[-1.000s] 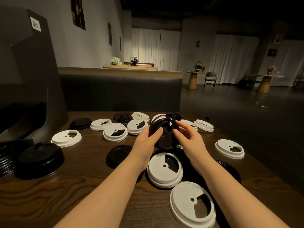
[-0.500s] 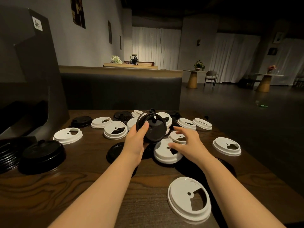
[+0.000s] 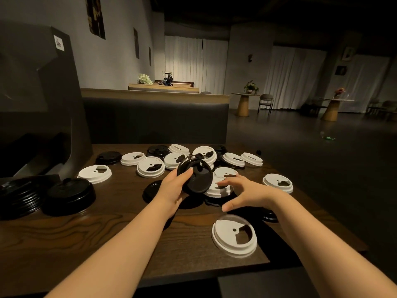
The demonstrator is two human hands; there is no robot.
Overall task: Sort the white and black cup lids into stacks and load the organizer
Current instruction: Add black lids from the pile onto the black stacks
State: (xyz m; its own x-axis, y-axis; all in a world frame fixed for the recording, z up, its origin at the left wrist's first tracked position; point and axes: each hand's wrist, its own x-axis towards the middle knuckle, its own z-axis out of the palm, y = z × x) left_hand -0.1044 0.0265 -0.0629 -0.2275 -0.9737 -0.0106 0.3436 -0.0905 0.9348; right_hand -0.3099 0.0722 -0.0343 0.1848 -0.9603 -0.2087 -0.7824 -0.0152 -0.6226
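Nearest us one white lid (image 3: 234, 235) lies loose on the tabletop (image 3: 107, 239). Our left hand (image 3: 174, 188) has its grip clasped on a black lid (image 3: 196, 176); our right hand (image 3: 245, 193) spreads, released, over a white lid (image 3: 218, 187). Left, a black stack (image 3: 68, 195) is begun. Beyond, many lids remain unsorted; the organizer (image 3: 38, 100) looks unloaded.

Head cam, fwd-down, close over table (image 3: 129, 244)
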